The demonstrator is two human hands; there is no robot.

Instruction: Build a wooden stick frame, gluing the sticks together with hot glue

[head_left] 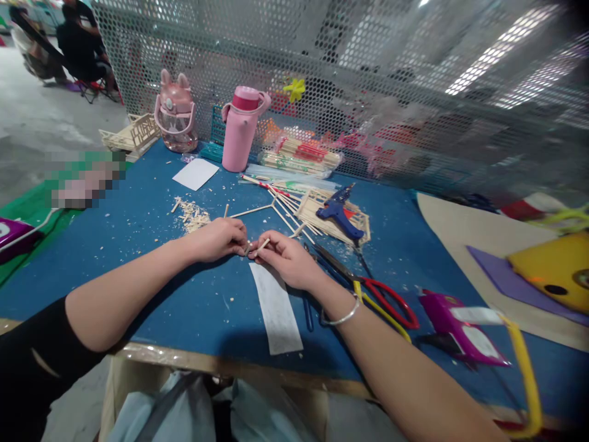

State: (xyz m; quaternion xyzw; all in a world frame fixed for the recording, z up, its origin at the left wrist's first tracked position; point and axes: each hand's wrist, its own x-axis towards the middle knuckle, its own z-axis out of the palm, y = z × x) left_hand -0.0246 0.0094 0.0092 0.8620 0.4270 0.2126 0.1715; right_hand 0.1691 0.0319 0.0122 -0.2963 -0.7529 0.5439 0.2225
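Note:
Both hands meet over the middle of the blue table [193, 313]. My right hand [288, 259] is closed on a short pale wooden stick [262, 247] between thumb and fingers. Close against it, my left hand [221, 239] is pinched; what its fingertips hold is too small to make out. A thin stick frame [253, 212] lies just beyond the hands. Below them is a white paper strip [277, 313], and left of them a pile of small wood pieces [190, 215]. Loose sticks [294, 212] fan out behind my right hand.
A blue glue gun [340, 212] rests on a stick lattice. Red-handled scissors [391, 301] and a purple tool [464, 328] lie right. Behind stand a pink bottle [240, 132], a clear bottle [178, 116] and a perforated metal screen [294, 49]. People sit at the far left.

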